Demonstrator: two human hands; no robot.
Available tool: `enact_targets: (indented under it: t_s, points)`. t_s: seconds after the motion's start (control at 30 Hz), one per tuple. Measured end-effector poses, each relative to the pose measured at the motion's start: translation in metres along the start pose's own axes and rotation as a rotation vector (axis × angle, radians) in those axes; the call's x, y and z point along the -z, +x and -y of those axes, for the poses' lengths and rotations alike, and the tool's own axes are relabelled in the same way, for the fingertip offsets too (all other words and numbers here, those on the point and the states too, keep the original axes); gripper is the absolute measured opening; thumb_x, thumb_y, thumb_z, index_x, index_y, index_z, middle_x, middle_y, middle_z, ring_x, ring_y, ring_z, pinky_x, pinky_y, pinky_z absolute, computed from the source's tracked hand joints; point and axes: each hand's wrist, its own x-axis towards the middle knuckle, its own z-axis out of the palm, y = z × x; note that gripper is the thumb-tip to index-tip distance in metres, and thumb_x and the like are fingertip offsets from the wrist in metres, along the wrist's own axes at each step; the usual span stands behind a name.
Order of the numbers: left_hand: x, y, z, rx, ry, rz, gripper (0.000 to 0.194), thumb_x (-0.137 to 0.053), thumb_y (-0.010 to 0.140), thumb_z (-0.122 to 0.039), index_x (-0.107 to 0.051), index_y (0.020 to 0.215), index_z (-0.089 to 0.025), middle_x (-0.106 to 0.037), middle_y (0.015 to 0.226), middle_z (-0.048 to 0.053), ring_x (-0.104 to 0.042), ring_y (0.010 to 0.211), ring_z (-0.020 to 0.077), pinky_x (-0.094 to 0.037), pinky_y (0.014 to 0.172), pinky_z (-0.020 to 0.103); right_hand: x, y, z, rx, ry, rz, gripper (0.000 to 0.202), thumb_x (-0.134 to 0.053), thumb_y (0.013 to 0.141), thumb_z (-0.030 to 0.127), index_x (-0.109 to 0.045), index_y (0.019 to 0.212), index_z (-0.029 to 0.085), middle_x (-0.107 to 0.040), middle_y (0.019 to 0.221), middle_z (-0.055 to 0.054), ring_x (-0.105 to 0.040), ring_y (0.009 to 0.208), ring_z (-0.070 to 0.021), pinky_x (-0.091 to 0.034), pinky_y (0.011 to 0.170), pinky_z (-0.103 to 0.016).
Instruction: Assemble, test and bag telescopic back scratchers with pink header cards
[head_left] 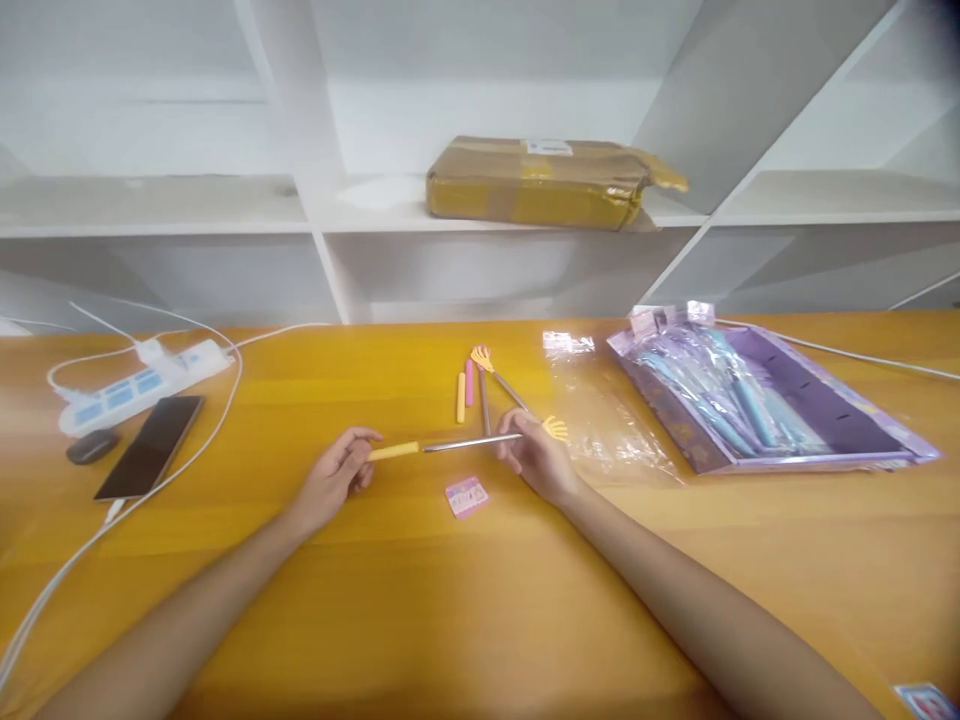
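Between the fingers of my left hand is a yellow handle sleeve, pointing right. My right hand is closed on a back scratcher with a metal rod and a yellow hand-shaped head. The rod's bare end and the sleeve face each other with a small gap. Just beyond lie a loose yellow sleeve, a pink sleeve and two more scratcher rods, with another yellow hand-shaped head and a pink one partly under it. A small pink card lies nearer me.
A purple box with wrapped blue items stands at the right, beside clear plastic bags. To the left are a power strip, a phone, a dark oval object and white cables. A taped carton sits on the shelf behind.
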Motion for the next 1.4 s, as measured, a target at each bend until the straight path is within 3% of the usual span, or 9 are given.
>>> enact_targets:
  t_s: [0.2, 0.53, 0.83, 1.13, 1.4]
  points:
    - [-0.001, -0.007, 0.005, 0.041, -0.023, -0.005, 0.038, -0.046, 0.106, -0.059, -0.055, 0.116, -0.023, -0.044, 0.074, -0.005, -0.046, 0.063, 0.0127, -0.032, 0.058, 0.026, 0.001, -0.006, 0.001, -0.062, 0.099, 0.0, 0.032, -0.055, 0.099, 0.053, -0.053, 0.086, 0.024, -0.058, 0.061, 0.003, -0.036, 0.044, -0.0105, -0.03, 0.05, -0.026]
    - [-0.004, -0.018, 0.001, -0.03, 0.104, 0.125, 0.04, -0.04, 0.108, -0.059, -0.055, 0.113, -0.022, -0.035, 0.073, -0.005, -0.033, 0.065, 0.0135, -0.03, 0.062, 0.028, -0.005, -0.011, -0.001, -0.103, 0.023, 0.063, 0.037, -0.057, 0.098, 0.059, -0.057, 0.087, 0.024, -0.061, 0.064, 0.001, -0.041, 0.047, -0.012, -0.032, 0.051, -0.027]
    - [-0.003, -0.021, 0.001, 0.002, 0.163, 0.173, 0.037, -0.044, 0.108, -0.056, -0.054, 0.099, -0.022, -0.035, 0.071, -0.006, -0.03, 0.062, 0.0125, -0.027, 0.058, 0.026, -0.002, -0.009, -0.002, -0.098, -0.008, -0.043, 0.036, -0.047, 0.099, 0.06, -0.05, 0.087, 0.026, -0.055, 0.063, 0.002, -0.037, 0.051, -0.0148, -0.036, 0.056, -0.03]
    - [-0.001, -0.019, 0.002, 0.016, 0.181, 0.185, 0.038, -0.043, 0.108, -0.056, -0.056, 0.1, -0.021, -0.035, 0.069, -0.007, -0.03, 0.06, 0.0118, -0.028, 0.056, 0.025, -0.007, -0.011, 0.0, -0.09, 0.026, 0.032, 0.036, -0.053, 0.098, 0.059, -0.053, 0.087, 0.024, -0.059, 0.062, 0.001, -0.038, 0.048, -0.0131, -0.03, 0.051, -0.027]
    - [0.001, -0.02, -0.003, 0.004, 0.354, 0.165, 0.037, -0.045, 0.107, -0.054, -0.058, 0.093, -0.022, -0.041, 0.071, -0.005, -0.035, 0.062, 0.0127, -0.029, 0.057, 0.025, -0.007, -0.01, 0.001, -0.059, 0.076, 0.106, 0.037, -0.054, 0.099, 0.059, -0.052, 0.087, 0.024, -0.06, 0.06, 0.002, -0.044, 0.048, -0.0126, -0.036, 0.052, -0.025]
